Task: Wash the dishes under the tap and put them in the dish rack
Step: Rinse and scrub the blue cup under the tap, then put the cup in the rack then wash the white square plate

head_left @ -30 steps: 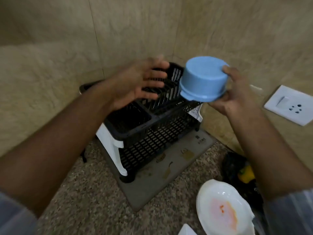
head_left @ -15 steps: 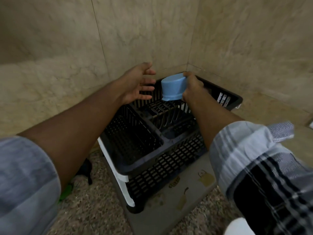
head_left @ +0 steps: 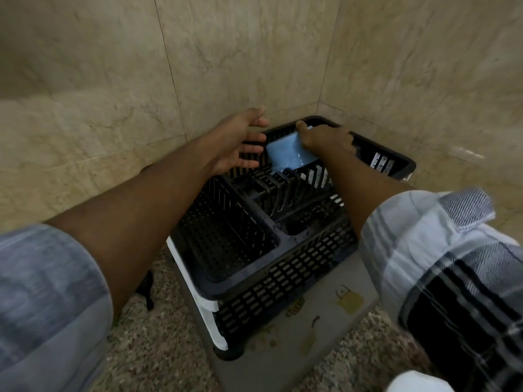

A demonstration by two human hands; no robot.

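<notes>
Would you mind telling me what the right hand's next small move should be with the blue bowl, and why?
Probably lower it the last bit and let go. The right hand grips the blue bowl, tilted, at the far end of the dish rack, just above the slats. The left hand hovers open beside it.

Speckled granite counter [head_left: 158, 352], brown-grey, set into a corner of beige tiled walls. On it: one grey drying mat [head_left: 325, 332] printed with small yellow kitchen motifs; one black plastic dish rack [head_left: 254, 281] with white side supports, standing on the mat; a white object [head_left: 416, 383], cut off at the lower right edge
</notes>
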